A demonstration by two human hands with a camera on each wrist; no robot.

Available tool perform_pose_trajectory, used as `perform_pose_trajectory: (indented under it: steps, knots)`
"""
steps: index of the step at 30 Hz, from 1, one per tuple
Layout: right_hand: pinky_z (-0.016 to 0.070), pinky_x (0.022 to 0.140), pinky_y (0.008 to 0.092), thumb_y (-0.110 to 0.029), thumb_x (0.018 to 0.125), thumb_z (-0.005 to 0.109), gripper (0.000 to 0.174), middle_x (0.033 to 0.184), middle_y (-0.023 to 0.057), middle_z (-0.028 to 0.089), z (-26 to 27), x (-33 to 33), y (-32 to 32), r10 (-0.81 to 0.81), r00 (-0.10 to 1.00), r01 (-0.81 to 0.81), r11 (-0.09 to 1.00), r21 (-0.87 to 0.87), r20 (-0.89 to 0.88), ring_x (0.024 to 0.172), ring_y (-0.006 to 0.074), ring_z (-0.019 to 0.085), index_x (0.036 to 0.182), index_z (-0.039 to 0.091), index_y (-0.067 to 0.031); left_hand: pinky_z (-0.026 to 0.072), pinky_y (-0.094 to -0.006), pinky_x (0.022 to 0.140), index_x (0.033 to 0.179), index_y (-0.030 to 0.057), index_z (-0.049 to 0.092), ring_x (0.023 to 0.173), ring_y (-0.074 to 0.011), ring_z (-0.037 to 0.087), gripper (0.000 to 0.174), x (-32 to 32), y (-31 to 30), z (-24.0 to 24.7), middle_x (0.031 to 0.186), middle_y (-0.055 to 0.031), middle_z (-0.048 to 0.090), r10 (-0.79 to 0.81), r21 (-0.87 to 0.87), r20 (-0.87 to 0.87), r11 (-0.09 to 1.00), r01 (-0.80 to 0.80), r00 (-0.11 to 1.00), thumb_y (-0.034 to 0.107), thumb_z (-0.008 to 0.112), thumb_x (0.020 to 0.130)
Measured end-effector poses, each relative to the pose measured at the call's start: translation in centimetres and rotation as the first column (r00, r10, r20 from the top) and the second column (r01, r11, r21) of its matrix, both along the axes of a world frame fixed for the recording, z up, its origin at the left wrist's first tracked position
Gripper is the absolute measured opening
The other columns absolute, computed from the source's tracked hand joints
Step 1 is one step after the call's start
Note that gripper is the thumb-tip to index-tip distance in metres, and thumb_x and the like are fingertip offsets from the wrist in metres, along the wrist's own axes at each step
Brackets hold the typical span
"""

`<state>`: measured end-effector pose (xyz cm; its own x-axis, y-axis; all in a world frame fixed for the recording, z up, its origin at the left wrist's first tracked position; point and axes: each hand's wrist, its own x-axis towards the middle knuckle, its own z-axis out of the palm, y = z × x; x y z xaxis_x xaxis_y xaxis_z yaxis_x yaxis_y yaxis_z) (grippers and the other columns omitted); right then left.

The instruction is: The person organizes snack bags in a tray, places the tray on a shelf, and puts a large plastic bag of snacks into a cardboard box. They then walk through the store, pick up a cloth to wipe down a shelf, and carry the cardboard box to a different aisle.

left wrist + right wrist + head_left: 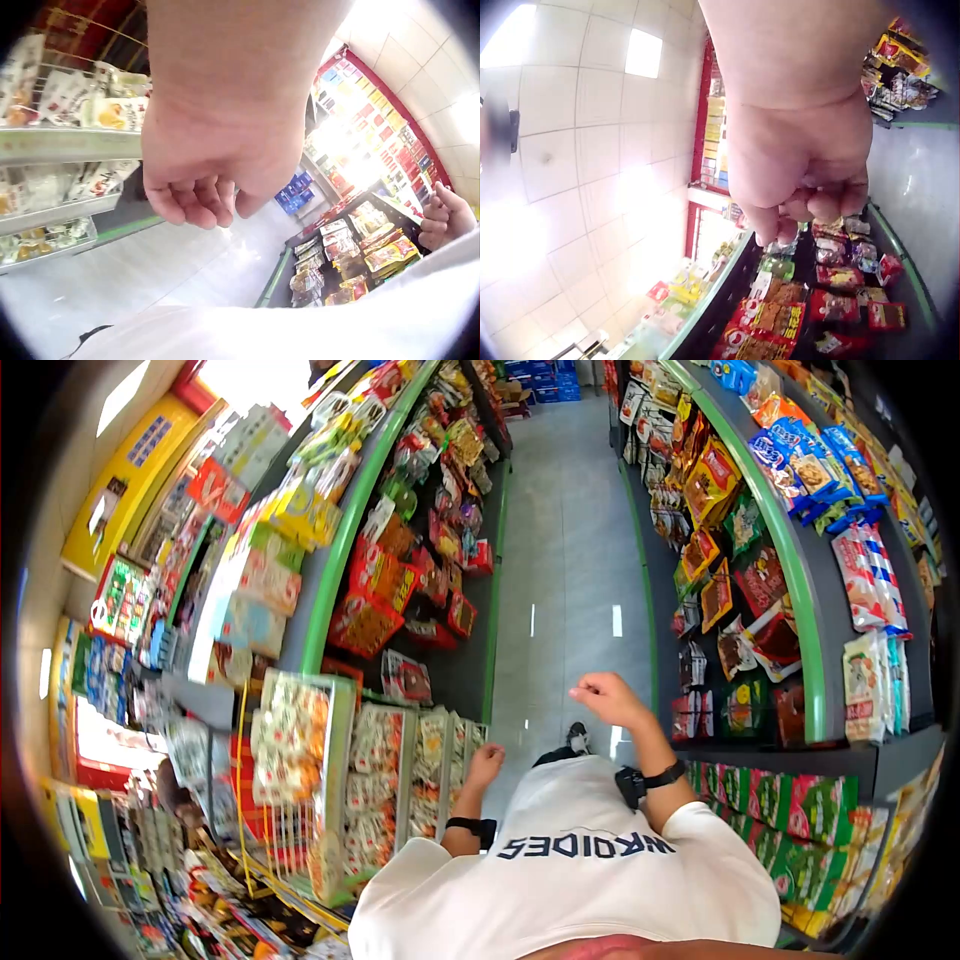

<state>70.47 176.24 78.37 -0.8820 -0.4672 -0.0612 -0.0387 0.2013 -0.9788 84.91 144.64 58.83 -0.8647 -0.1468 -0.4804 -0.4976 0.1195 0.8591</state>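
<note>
My left hand hangs low at waist height with its fingers loosely curled and nothing in it. Beside it on the left stands a rack of small white snack packets. In the left wrist view that hand is over the grey floor, apart from the packets. My right hand is raised in front of the body, over the aisle, fingers loosely bent and holding nothing. The right wrist view shows this hand overlapping red snack bags on the shelf across the aisle.
A grey tiled aisle runs ahead between two green-edged shelves. Yellow and red bags hang on the right, above green packets. Blue biscuit bags lie on the right shelf top. Blue boxes stand at the far end.
</note>
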Motion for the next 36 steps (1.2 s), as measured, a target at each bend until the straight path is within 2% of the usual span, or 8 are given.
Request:
perform_pose_trajectory:
  steps: [5, 7, 12, 17, 19, 29, 33, 36]
  knots:
    - [0.0355, 0.05, 0.025, -0.016, 0.089, 0.055, 0.019, 0.059, -0.0013, 0.048, -0.7, -9.2, 3.8, -0.141, 0.986, 0.141, 0.99, 0.009, 0.091, 0.055, 0.0066, 0.042, 0.079, 0.06, -0.0006, 0.0401, -0.0234, 0.052, 0.095, 0.0, 0.058, 0.059, -0.0069, 0.049, 0.016, -14.9, 1.6, 4.7, 0.068, 0.0005, 0.055, -0.12, -0.131, -0.089, 0.986, 0.108, 0.989, 0.014, 0.056, 0.087]
    - [0.0393, 0.052, 0.0245, -0.011, 0.089, 0.051, 0.015, 0.062, 0.0007, 0.052, -3.4, -13.3, 5.4, -0.204, 0.957, 0.236, 0.961, -0.143, 0.207, 0.056, 0.0083, 0.048, 0.089, 0.061, 0.0001, 0.0397, -0.023, 0.052, 0.095, -0.0003, 0.058, 0.058, -0.0064, 0.048, 0.016, -20.4, 2.7, 7.0, 0.067, 0.001, 0.054, -0.118, -0.184, -0.099, 0.978, 0.098, 0.988, 0.014, 0.057, 0.087]
    - [0.04, 0.054, 0.0245, -0.004, 0.084, 0.054, 0.013, 0.065, 0.0, 0.053, -6.2, -25.5, 9.1, -0.351, 0.926, 0.367, 0.923, -0.116, 0.138, 0.058, 0.0082, 0.049, 0.095, 0.056, 0.0016, 0.0403, -0.0228, 0.053, 0.097, -0.0017, 0.059, 0.06, -0.0062, 0.049, 0.018, -30.1, 3.5, 6.5, 0.07, 0.0006, 0.055, -0.151, -0.191, -0.097, 0.973, 0.131, 0.984, 0.014, 0.059, 0.087]
    - [0.037, 0.053, 0.024, -0.004, 0.08, 0.06, 0.012, 0.062, -0.0025, 0.05, -5.5, -39.2, 10.2, -0.298, 0.95, 0.307, 0.945, -0.111, 0.089, 0.058, 0.0069, 0.044, 0.09, 0.056, 0.0009, 0.0427, -0.023, 0.056, 0.101, -0.0002, 0.057, 0.063, -0.0081, 0.05, 0.019, -36.8, 4.3, 7.3, 0.073, 0.0004, 0.054, -0.199, -0.372, -0.039, 0.912, 0.171, 0.979, 0.014, 0.056, 0.089]
    - [0.0352, 0.052, 0.0237, -0.003, 0.079, 0.061, 0.012, 0.06, -0.0035, 0.046, -5.2, -43.4, 9.7, -0.307, 0.947, 0.314, 0.947, -0.068, 0.091, 0.057, 0.006, 0.042, 0.089, 0.056, 0.0001, 0.0434, -0.0227, 0.056, 0.101, 0.0013, 0.058, 0.065, -0.0079, 0.051, 0.017, -38.5, 5.3, 7.8, 0.076, -0.0003, 0.056, -0.085, -0.203, 0.106, 0.974, 0.105, 0.991, 0.014, 0.057, 0.089]
    - [0.036, 0.054, 0.0221, -0.001, 0.078, 0.059, 0.015, 0.065, -0.0037, 0.045, -10.4, -58.8, 7.3, -0.19, 0.954, 0.214, 0.973, -0.083, 0.233, 0.06, 0.0059, 0.042, 0.092, 0.057, -0.0009, 0.0438, -0.0252, 0.056, 0.099, -0.0011, 0.059, 0.06, -0.0094, 0.053, 0.023, -53.7, 3.8, 5.8, 0.069, -0.0023, 0.058, -0.035, -0.283, 0.082, 0.957, 0.057, 0.996, 0.017, 0.06, 0.084]
    - [0.0379, 0.056, 0.0219, 0.0, 0.078, 0.058, 0.018, 0.07, -0.0019, 0.049, -11.4, -66.6, 7.6, -0.172, 0.964, 0.161, 0.984, 0.07, 0.201, 0.063, 0.0064, 0.045, 0.095, 0.057, -0.0014, 0.0462, -0.0267, 0.065, 0.102, -0.0001, 0.057, 0.072, -0.0127, 0.055, 0.02, -62.5, 0.2, 2.2, 0.081, -0.0035, 0.059, -0.101, -0.459, -0.059, 0.886, 0.063, 0.993, 0.012, 0.058, 0.086]
    - [0.0378, 0.056, 0.0215, -0.001, 0.081, 0.057, 0.014, 0.073, -0.0019, 0.051, -9.1, -72.5, 8.2, -0.241, 0.96, 0.248, 0.968, -0.035, 0.146, 0.063, 0.0062, 0.046, 0.095, 0.057, -0.0029, 0.048, -0.0312, 0.079, 0.113, -0.003, 0.054, 0.089, -0.0197, 0.061, 0.035, -70.1, -0.8, 4.6, 0.1, -0.0123, 0.062, -0.024, -0.541, -0.101, 0.84, -0.035, 0.995, 0.014, 0.061, 0.084]
